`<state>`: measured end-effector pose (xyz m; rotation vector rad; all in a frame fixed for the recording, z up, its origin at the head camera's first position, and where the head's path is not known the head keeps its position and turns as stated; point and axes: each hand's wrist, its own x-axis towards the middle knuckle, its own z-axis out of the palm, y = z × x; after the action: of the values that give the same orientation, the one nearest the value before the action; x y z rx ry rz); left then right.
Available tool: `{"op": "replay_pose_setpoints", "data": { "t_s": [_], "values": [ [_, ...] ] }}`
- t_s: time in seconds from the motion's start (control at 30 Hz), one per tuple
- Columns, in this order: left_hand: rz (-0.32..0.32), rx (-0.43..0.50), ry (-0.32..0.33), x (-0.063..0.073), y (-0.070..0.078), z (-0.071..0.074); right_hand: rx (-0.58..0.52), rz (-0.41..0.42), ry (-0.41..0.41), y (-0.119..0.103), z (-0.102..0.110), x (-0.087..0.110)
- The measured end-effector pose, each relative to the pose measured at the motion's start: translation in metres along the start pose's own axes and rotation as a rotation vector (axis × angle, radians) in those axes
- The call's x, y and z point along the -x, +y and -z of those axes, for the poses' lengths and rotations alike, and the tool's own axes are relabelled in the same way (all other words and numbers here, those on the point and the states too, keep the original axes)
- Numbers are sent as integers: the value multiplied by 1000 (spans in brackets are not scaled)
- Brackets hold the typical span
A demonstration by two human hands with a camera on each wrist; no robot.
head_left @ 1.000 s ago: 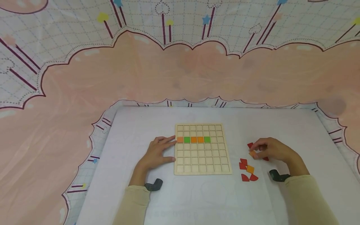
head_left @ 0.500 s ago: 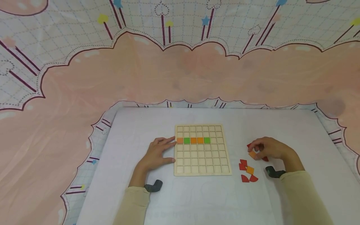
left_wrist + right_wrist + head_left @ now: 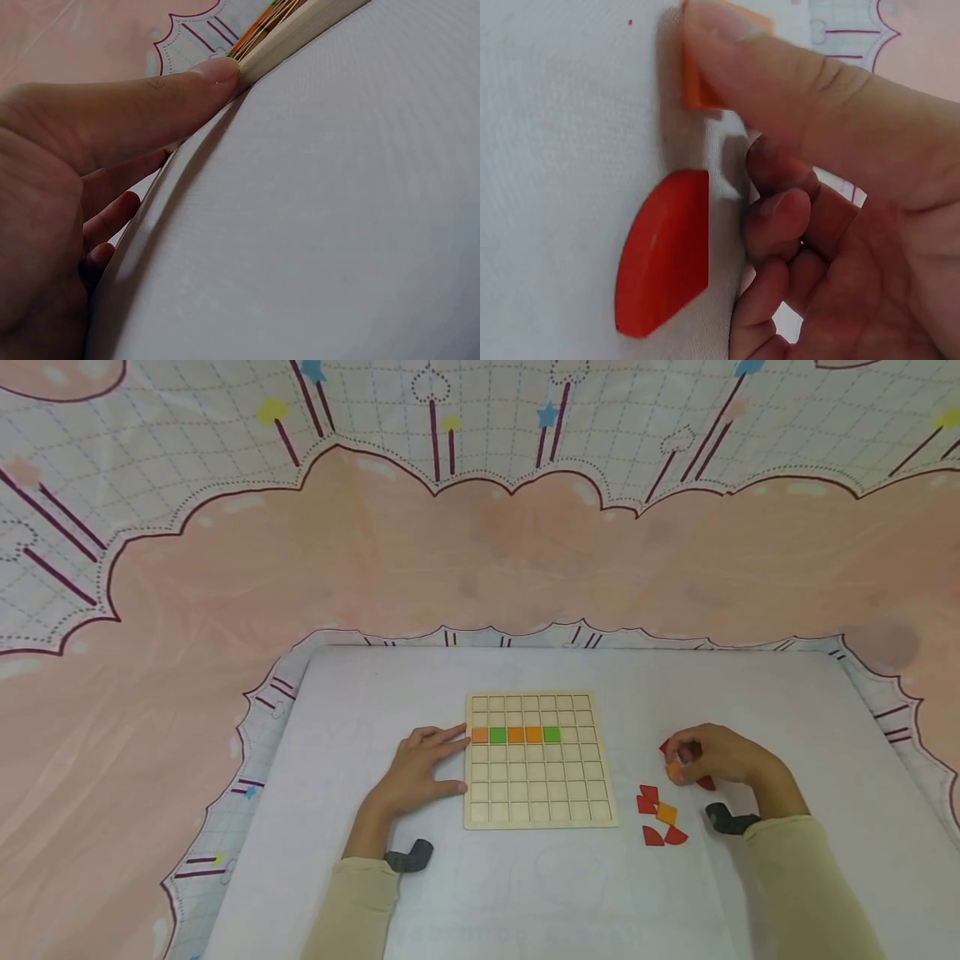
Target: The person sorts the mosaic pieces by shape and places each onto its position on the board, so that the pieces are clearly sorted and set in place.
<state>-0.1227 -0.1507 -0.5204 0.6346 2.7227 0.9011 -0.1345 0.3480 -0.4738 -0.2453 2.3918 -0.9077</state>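
In the head view a wooden grid board (image 3: 532, 791) lies mid-table, with several orange and green square tiles (image 3: 516, 735) in one row, starting at its left side. My left hand (image 3: 422, 768) touches the board's left edge with fingers extended and thumb apart; the left wrist view has the thumb (image 3: 172, 101) against the wooden edge. Right of the board, my right hand (image 3: 723, 757) pinches an orange square tile (image 3: 697, 86) between thumb and fingers, tilted close over the cloth. A red quarter-round piece (image 3: 664, 255) lies beneath that hand.
Several red pieces (image 3: 648, 803) and another orange square tile (image 3: 666, 813) lie loose in front of my right hand. One red piece (image 3: 664, 747) peeks out behind its fingers. White cloth (image 3: 540, 893) covers the table, whose far edge (image 3: 525, 648) meets a peach-patterned backdrop.
My right wrist has shifted slightly left, and its fingers have drawn in on the orange square tile, which now tilts. My left hand stays at the board's edge.
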Motion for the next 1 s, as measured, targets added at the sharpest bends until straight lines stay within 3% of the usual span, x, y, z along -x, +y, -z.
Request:
{"op": "replay_pose_setpoints", "data": {
  "t_s": [0.23, 0.43, 0.7, 0.87, 1.0],
  "values": [
    [-2, 4, -2, 0, -1, -1, -42, -1, 33, 9, 2, 6],
    [-3, 4, -2, 0, -1, -2, -62, 7, 121, 2, 0, 4],
    [7, 12, -3, 1, 0, 1, -224, 20, 231, -24, -11, -20],
    [-6, 9, -1, 0, -1, 0, -256, 50, 300, -35, -19, -36],
    [-3, 8, 4, 0, -2, -1, -296, 85, 294, -43, -25, -48]
  ]
}}
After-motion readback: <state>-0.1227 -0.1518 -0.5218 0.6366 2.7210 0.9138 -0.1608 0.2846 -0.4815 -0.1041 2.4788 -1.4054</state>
